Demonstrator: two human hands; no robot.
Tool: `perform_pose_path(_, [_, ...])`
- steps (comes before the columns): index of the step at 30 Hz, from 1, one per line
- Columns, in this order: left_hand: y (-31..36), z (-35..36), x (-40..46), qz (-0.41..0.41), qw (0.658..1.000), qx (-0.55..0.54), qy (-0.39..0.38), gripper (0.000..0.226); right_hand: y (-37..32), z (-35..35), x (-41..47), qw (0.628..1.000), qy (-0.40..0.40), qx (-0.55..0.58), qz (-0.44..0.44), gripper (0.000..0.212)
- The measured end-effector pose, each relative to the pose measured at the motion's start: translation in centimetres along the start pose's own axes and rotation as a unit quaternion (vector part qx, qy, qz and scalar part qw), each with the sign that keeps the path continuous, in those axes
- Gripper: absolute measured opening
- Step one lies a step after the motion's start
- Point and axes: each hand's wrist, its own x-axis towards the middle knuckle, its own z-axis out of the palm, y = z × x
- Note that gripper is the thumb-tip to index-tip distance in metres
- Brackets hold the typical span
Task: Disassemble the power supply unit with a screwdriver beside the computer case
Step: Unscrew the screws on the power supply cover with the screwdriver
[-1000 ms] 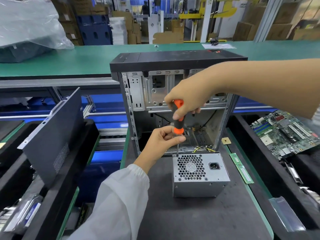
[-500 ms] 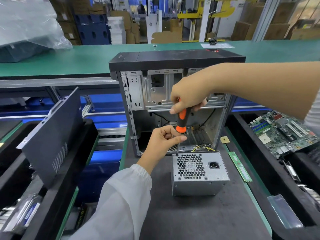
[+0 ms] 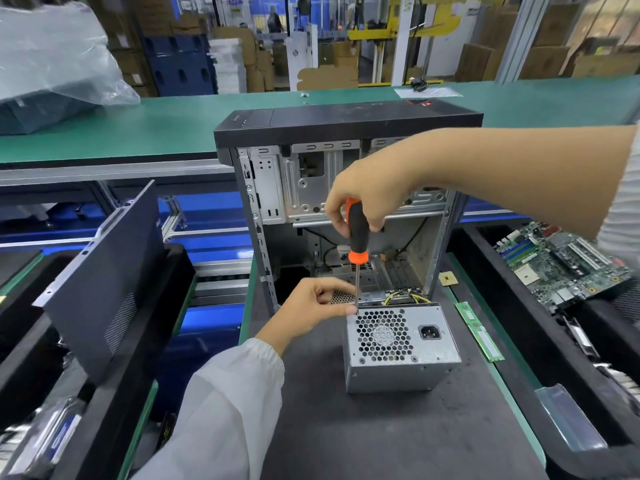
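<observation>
No lettering can be read with certainty anywhere on this workbench. The round sticker behind the fan grille of the power supply unit (image 3: 401, 344) carries print too small and blurred to make out. A red mark on top of the computer case (image 3: 346, 123) is smeared beyond reading. The motherboard (image 3: 561, 268) in the tray at right bears markings too fine to tell, and the label on the memory stick (image 3: 479, 332) lying beside the mat is likewise illegible.

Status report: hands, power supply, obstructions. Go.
Right hand grips orange-black screwdriver; left hand pinches its shaft at grey metal power supply box corner. Nothing blocking.
</observation>
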Motion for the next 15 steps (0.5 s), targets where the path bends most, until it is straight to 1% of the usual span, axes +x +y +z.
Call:
perform_pose_path(3, [-0.6, 0.2, -0.7, -0.009, 1.000, 0.015, -0.017, 0.014, -0.2, 0.2, 0.0, 1.000, 0.016, -0.012, -0.022, 0.033])
perform_pose_path(6, [-0.7, 0.8, -0.6, -0.011, 1.000, 0.012, 0.015, 0.007, -0.2, 0.3, 0.0, 0.999, 0.024, -0.014, -0.023, 0.034])
perform_pose_path(10, [-0.7, 1.6, -0.5, -0.015, 0.999, 0.020, 0.037, 0.004, 0.2, 0.4, -0.3, 0.999, 0.034, 0.002, -0.016, 0.033])
perform_pose_path(15, [-0.8, 1.9, -0.1, -0.018, 0.998, 0.043, 0.041, 0.011, 1.6, 1.0, -1.9, 0.995, 0.045, 0.091, 0.004, 0.024])
